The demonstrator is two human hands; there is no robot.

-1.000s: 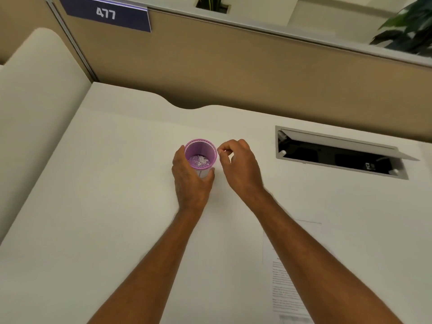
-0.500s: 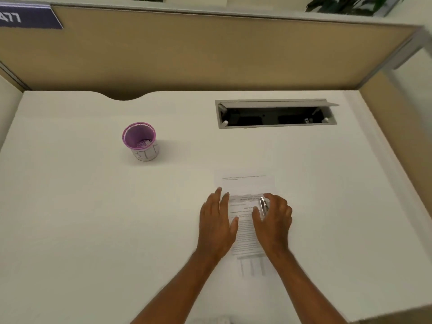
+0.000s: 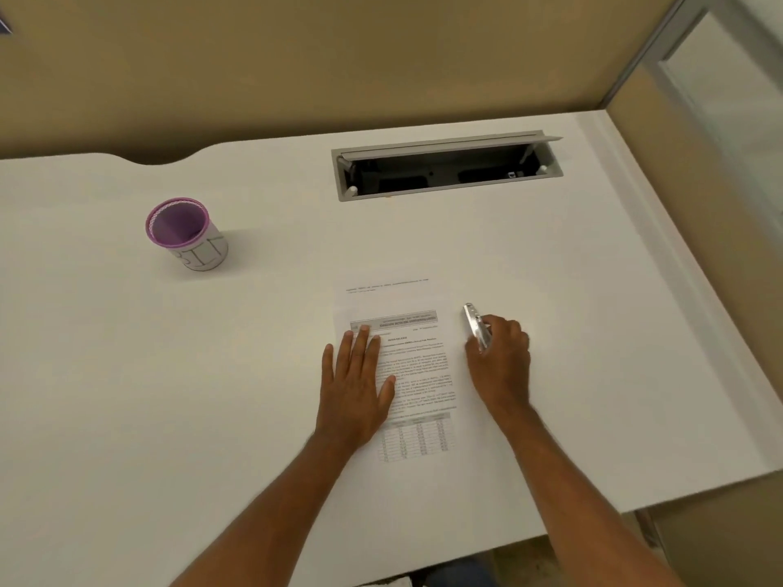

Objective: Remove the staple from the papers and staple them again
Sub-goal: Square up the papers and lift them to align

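The printed papers [image 3: 417, 366] lie flat on the white desk [image 3: 169, 374] in front of me. My left hand [image 3: 356, 383] rests palm down on their left side, fingers together and stretched out. My right hand [image 3: 502, 358] sits at the papers' right edge, closed around a small silver stapler [image 3: 475, 328] whose tip points away from me. A purple cup [image 3: 180, 230] with a white label stands at the left of the desk, apart from both hands.
A grey cable hatch [image 3: 445, 171] stands open at the back of the desk. Tan partition walls [image 3: 296, 69] close the back and right sides. The desk's front edge runs near my forearms at the lower right.
Both hands left the purple cup and came down to the papers. My right hand has slid from on top of the sheet to its right edge with the stapler.
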